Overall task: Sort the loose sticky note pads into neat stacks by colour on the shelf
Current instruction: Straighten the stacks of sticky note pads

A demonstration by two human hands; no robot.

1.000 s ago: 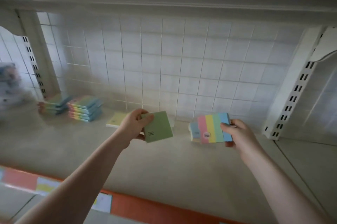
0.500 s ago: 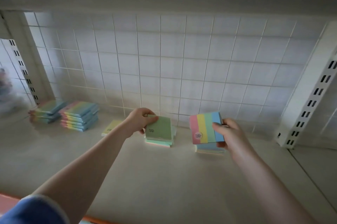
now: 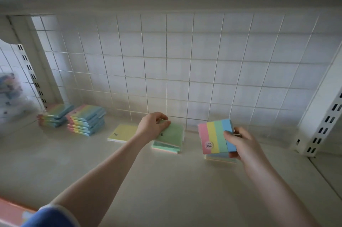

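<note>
My left hand (image 3: 151, 125) pinches a flat green sticky pad (image 3: 171, 134), which rests on a small green stack (image 3: 165, 148) on the beige shelf (image 3: 166, 180). My right hand (image 3: 240, 141) grips a striped pink-yellow-green-blue pad (image 3: 215, 137) just above another striped pad (image 3: 218, 158). A yellow pad (image 3: 122, 132) lies just left; two striped stacks (image 3: 85, 119) sit far left by the white wire grid (image 3: 185, 69).
</note>
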